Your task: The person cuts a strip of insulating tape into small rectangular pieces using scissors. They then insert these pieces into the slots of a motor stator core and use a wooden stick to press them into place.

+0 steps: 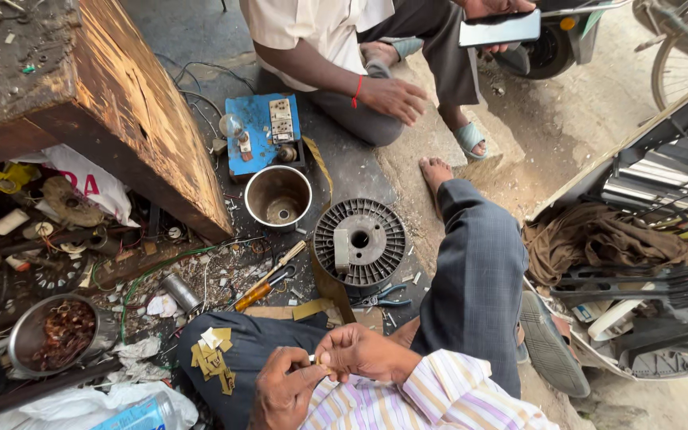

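Observation:
My left hand [284, 392] and my right hand [360, 353] meet low in the frame, over my lap. Together they pinch a small pale piece [314, 360] between thumbs and fingertips; what it is I cannot tell. Several small yellow paper strips [213, 357] lie on my left knee, just left of my left hand. I sit on the floor in dark trousers and a striped shirt, my right leg [475, 279] stretched ahead.
A grey ribbed wire spool [360, 241], steel cup [278, 197], blue switch board [262, 133], screwdriver [263, 291] and pliers [385, 300] lie ahead. A wooden bench [121, 103] stands left, a bowl of copper wire [61, 330] below it. Another person sits opposite holding a phone [499, 28].

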